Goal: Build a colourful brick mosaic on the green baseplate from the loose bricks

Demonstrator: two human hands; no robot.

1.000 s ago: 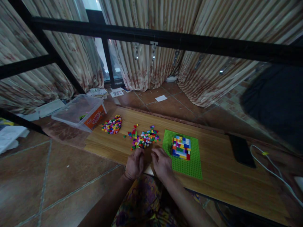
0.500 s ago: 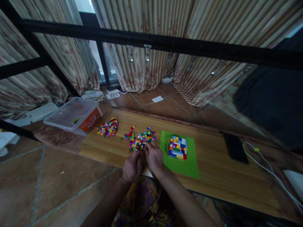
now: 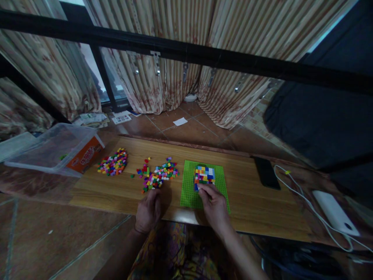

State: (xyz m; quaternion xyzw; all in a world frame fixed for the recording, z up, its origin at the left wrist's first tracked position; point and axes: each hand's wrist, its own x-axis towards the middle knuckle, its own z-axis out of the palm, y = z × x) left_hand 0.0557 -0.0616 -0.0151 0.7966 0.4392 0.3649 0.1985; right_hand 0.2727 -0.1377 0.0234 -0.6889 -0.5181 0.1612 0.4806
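Multicoloured brick block (image 3: 204, 174) sits on the green baseplate (image 3: 190, 196), mid tabletop (image 3: 247, 206). Our right hand (image 3: 214, 204) lies on the plate, fingertips touching the block's near edge; whether they pinch a brick, we can't tell. Our left hand (image 3: 148, 212) rests loosely curled on the wood, just below the loose brick pile (image 3: 159, 177). Second, smaller pile (image 3: 113, 166) further left, beside a clear plastic bin (image 3: 52, 149). Black phone (image 3: 265, 173) and white cable (image 3: 303, 202) on the right.
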